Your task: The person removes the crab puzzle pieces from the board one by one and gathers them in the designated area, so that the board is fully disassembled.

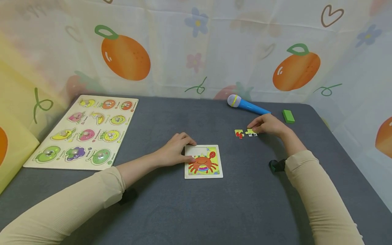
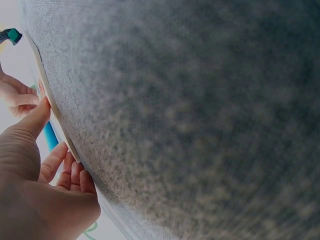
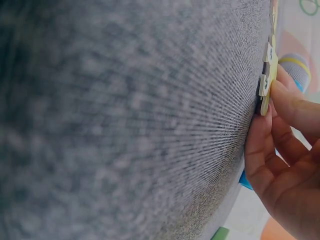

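Yellow puzzle piece (image 1: pixel 251 133) pinched, right of the crab puzzle (image 1: pixel 211 176).
Right hand (image 1: pixel 269 125), nearly closed, pinches its edge; left hand (image 1: pixel 176 149), half open, grips the puzzle's left side. An edge hold should keep the piece level. A red-and-yellow piece (image 1: pixel 238 133) lies just beside; microphone (image 1: pixel 248 105) and green block (image 1: pixel 288 116), farther back, seem out of the way.

Puzzle tray (image 1: pixel 199 150) midway on the surface (image 1: pixel 171 200), fruit board (image 1: pixel 95 145) to its left.
Left hand (image 1: pixel 174 149) at the tray's left edge; farther off, rightward, two pieces (image 1: pixel 239 133) lie side by side, right hand (image 1: pixel 269 125) at the right one. Beyond them rests a microphone (image 1: pixel 246 104), a block (image 1: pixel 288 116) to its right, a curtain (image 1: pixel 171 44) behind.
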`<state>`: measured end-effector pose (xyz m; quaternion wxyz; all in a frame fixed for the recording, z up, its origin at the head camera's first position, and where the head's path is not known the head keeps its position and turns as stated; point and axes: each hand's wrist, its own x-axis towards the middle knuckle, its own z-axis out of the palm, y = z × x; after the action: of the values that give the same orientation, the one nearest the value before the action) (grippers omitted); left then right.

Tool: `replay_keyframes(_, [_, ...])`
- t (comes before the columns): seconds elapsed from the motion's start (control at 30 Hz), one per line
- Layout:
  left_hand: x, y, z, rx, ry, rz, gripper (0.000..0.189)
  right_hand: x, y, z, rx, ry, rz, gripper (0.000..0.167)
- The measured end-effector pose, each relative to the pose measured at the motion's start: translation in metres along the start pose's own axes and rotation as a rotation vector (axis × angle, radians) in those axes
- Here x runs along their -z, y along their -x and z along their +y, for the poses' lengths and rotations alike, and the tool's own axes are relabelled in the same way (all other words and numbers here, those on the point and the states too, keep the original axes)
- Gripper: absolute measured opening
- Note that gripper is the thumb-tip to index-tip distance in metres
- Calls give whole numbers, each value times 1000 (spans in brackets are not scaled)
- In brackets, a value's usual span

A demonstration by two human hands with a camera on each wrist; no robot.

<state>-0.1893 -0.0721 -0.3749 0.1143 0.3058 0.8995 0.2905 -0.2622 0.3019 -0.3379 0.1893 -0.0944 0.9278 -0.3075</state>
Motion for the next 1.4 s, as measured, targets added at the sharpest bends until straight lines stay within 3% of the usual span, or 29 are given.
replay_keyframes(0.47, [0,0,1,6,-7,-4,50,0,-1,1,-19,7,20,26])
replay_keyframes(0.73, [0,0,0,-3,-10,-1,50,-3,2,-9,-24,71,241,32])
replay_keyframes(0.9, [0,1,0,-2,-6,-2,50,-9,2,-20,27,42,312,27])
replay_keyframes(1.2, [0,1,0,4,-1,-9,50,-27,-5,-39,136,-30,256,22])
replay_keyframes(1.4, [0,0,-1,4,-1,-6,50,-37,-7,-51,165,-47,205,19])
